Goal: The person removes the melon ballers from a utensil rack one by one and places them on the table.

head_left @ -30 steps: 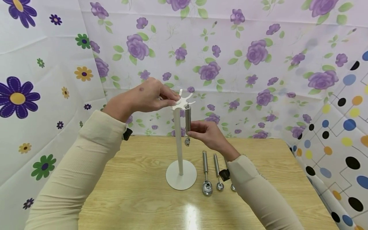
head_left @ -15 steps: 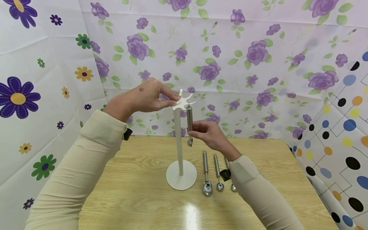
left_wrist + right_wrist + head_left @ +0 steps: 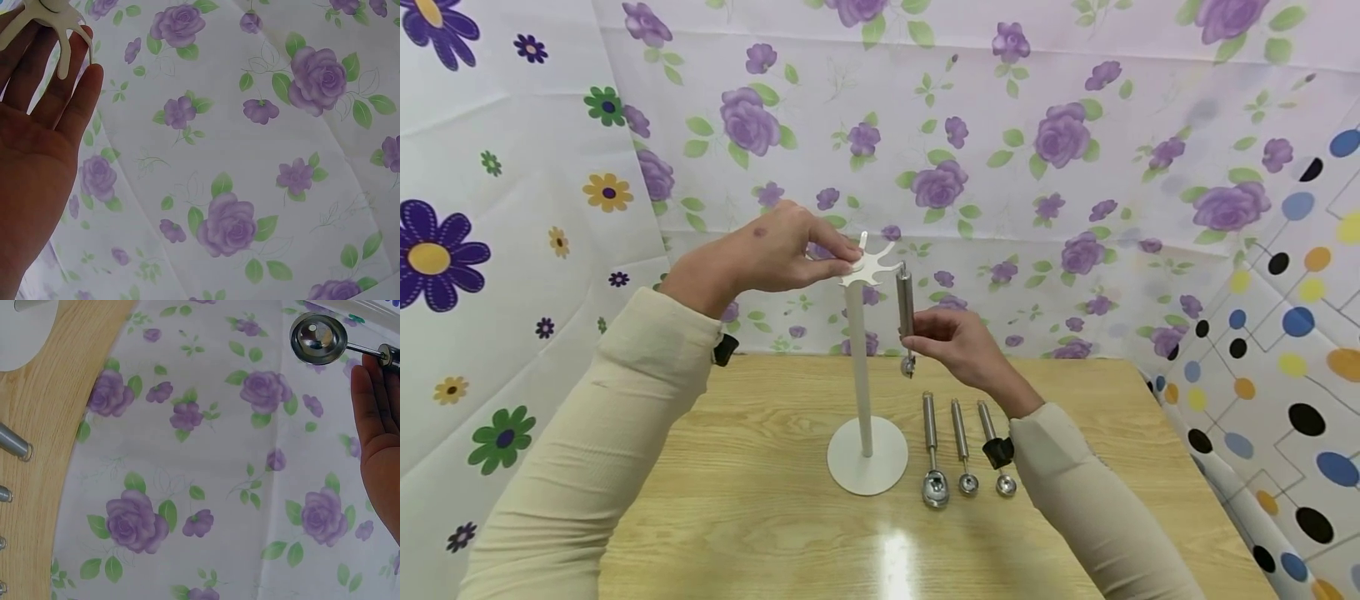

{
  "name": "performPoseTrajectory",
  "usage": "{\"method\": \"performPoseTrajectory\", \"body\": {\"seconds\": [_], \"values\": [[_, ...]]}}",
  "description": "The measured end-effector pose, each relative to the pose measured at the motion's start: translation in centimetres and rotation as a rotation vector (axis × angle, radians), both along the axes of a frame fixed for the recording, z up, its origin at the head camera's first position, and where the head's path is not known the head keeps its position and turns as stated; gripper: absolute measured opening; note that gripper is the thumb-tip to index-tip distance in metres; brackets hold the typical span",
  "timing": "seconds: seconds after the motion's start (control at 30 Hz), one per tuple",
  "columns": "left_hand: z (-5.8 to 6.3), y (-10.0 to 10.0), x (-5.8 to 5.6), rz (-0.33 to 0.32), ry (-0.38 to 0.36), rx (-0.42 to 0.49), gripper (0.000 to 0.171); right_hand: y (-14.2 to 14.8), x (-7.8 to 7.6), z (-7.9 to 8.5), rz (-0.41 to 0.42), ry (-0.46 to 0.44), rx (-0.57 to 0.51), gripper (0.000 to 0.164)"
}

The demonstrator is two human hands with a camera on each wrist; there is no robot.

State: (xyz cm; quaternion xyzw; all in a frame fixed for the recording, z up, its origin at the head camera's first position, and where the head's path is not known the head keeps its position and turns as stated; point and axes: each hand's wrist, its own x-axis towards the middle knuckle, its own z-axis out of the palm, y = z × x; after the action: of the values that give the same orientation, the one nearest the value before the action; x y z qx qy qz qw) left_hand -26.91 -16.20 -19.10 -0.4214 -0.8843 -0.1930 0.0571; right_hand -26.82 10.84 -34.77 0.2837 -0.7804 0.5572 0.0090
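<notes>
My left hand [image 3: 786, 248] pinches the white hook top [image 3: 871, 267] of an upright stand [image 3: 860, 367], at its left side. In the left wrist view, curved hooks [image 3: 64, 53] lie against the fingers. My right hand [image 3: 964, 346] holds a steel melon baller [image 3: 905, 302] by the lower part of its handle, between thumb and fingers. It hangs nearly upright, bowl down, right of the pole. Its handle's top end is right at the tip of one right-hand hook. The right wrist view shows its round shiny bowl [image 3: 317, 339] beyond the fingertips.
On the wooden table [image 3: 760, 500] stands the stand's round base [image 3: 842, 467]. To its right lie a large scoop [image 3: 936, 489] and two smaller ones [image 3: 967, 484], side by side with handles pointing away. Flowered cloth [image 3: 1075, 208] hangs close behind, with patterned cloths on both sides.
My right hand has moved right with the melon baller, away from the pole and out to the hook's tip. The left hand keeps its pinch on the stand. The head view has shifted slightly.
</notes>
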Motion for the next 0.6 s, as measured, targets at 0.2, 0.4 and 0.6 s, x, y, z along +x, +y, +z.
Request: {"method": "performPoseTrajectory", "body": {"seconds": [0.2,0.4,0.6], "values": [[-0.1,-0.1,-0.1,0.006,0.002,0.0,0.021,1.2,0.3,0.1,-0.05,-0.015,0.027,0.021],[-0.1,0.0,0.0,-0.001,0.013,0.004,0.021,2.8,0.2,-0.9,-0.078,-0.039,0.046,0.023],[0.0,0.0,0.1,-0.005,0.027,0.012,0.02,5.0,0.3,-2.2,-0.127,-0.032,0.078,0.025]]}}
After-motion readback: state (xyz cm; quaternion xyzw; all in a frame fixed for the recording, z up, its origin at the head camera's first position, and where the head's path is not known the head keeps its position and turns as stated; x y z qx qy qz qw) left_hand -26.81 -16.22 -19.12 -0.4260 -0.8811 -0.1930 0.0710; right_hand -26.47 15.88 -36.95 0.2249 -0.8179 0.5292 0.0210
